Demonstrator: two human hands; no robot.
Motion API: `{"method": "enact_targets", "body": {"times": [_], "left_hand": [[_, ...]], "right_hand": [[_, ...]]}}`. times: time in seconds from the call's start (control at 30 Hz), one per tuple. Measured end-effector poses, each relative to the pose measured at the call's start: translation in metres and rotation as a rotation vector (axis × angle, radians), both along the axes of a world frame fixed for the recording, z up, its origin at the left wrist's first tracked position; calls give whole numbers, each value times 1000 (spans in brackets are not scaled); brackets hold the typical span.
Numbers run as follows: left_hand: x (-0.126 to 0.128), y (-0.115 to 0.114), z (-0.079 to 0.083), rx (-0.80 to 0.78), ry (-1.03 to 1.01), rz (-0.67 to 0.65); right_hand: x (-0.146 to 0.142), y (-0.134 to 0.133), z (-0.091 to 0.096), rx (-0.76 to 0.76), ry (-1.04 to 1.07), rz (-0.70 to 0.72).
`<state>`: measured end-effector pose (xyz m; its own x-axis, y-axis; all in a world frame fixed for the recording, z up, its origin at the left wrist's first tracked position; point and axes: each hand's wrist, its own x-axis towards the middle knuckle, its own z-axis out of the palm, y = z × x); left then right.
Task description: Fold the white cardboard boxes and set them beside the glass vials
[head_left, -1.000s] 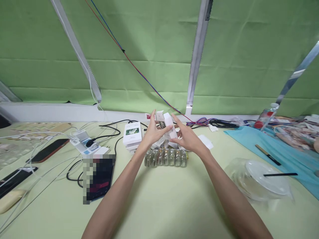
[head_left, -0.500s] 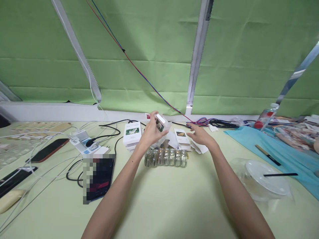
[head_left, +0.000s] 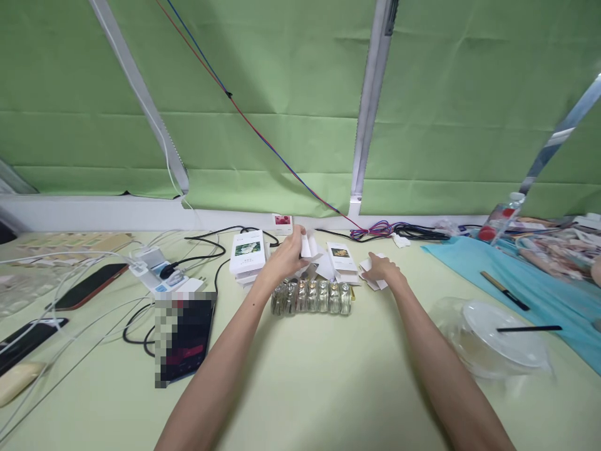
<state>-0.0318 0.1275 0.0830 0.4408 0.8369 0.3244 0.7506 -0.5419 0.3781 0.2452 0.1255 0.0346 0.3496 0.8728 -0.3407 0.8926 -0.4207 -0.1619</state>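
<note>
My left hand (head_left: 287, 254) is closed around a small white carton (head_left: 310, 245), which has its flaps out at the right. My right hand (head_left: 379, 268) has its fingers closed on a folded white card (head_left: 381, 283) lying on the table; the hand hides part of it. Between the two hands stands a white box with a yellow-flower picture (head_left: 342, 257). A row of several small clear glass bottles (head_left: 323, 297) lies in front. Left of my left hand is a stack of white boxes with a white-flower picture (head_left: 248, 250).
Against the back ledge leans a box with a red picture (head_left: 282, 222). Cables and a power strip (head_left: 157, 269) with a dark tablet (head_left: 190, 338) lie left. At right are a lidded bowl (head_left: 502, 338), a knife (head_left: 504, 290) on blue cloth and a bottle (head_left: 502, 216).
My right hand has come down onto the white card. My left hand has lowered slightly and turned the carton, so its picture side no longer shows.
</note>
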Motion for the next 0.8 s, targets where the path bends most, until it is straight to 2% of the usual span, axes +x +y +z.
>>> {"method": "enact_targets", "body": {"times": [0.13, 0.27, 0.53, 0.8], "left_hand": [[-1, 3, -6, -9, 46, -41], [-2, 6, -11, -42, 86, -26], [-3, 10, -18, -91, 49, -42], [-3, 8, -19, -171, 10, -79]], "right_hand": [[-2, 4, -8, -16, -28, -9], [2, 5, -11, -8, -36, -39], [9, 6, -18, 14, -11, -72], [9, 5, -10, 37, -5, -106]]}}
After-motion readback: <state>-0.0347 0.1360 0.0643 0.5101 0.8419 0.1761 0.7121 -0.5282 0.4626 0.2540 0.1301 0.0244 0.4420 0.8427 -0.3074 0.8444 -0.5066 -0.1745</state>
